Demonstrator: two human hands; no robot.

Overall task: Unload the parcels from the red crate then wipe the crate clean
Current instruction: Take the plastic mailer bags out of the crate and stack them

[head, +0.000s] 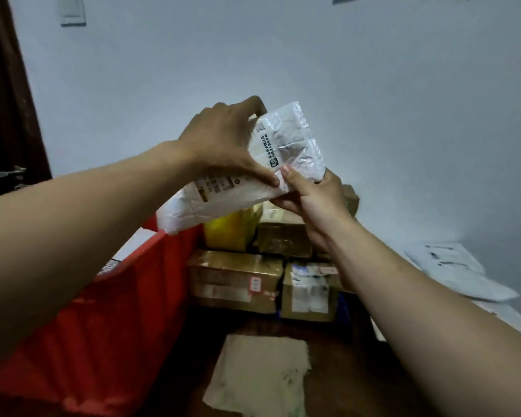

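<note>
Our left hand (223,139) grips the white parcel (286,139) from above, with the fingers curled over its top edge and the thumb pressed flat on the printed face near the lower edge. Our right hand (313,200) pinches the parcel's lower corner, thumb on the front and fingers wrapped behind and under it. The two thumbs nearly meet. The parcel is a crinkled plastic bag held tilted in the air, its loose end trailing down to the left under our left wrist, above the far end of the crate (118,296).

The crate's red wall runs along the left, below our left forearm. Just right of it stand taped brown boxes (235,278), two in front and more stacked behind, with a yellow pack (226,230) on top at the left. We cannot tell whether they sit inside the crate or beside it. A torn piece of card (259,374) lies on the dark surface in front of them. White mailers (451,266) lie to the right by the pale wall (373,85). A dark door (6,85) stands at far left.
</note>
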